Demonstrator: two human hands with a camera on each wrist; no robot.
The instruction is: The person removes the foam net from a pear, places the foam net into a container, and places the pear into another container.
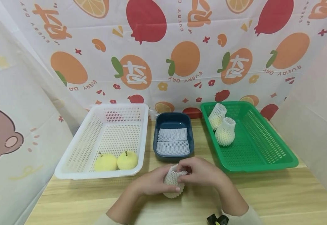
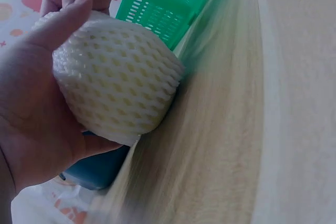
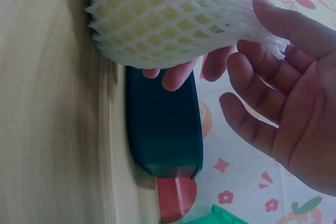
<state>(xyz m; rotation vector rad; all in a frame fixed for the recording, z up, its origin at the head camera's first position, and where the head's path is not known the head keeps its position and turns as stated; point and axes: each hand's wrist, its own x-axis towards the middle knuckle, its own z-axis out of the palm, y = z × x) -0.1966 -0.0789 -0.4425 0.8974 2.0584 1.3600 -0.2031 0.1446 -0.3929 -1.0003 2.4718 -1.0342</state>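
Note:
A yellow pear in a white foam net sleeve (image 1: 171, 187) is held low over the wooden table, in front of the dark blue tray. My left hand (image 1: 152, 182) grips it from the side, thumb across the front; in the left wrist view the net covers the pear (image 2: 121, 77) closely. With thumb and fingertips, my right hand (image 1: 201, 172) pinches the gathered upper end of the sleeve. The right wrist view shows that narrow end (image 3: 262, 35) between the right hand's thumb and index finger (image 3: 252, 53).
Two bare yellow pears (image 1: 127, 160) lie in the white basket (image 1: 118, 129) on the left. Flat foam sleeves (image 1: 173, 147) lie in the dark blue tray (image 1: 173, 118). The green basket (image 1: 260, 156) on the right holds two netted pears (image 1: 225, 132). A fruit-print cloth (image 1: 157, 59) hangs behind.

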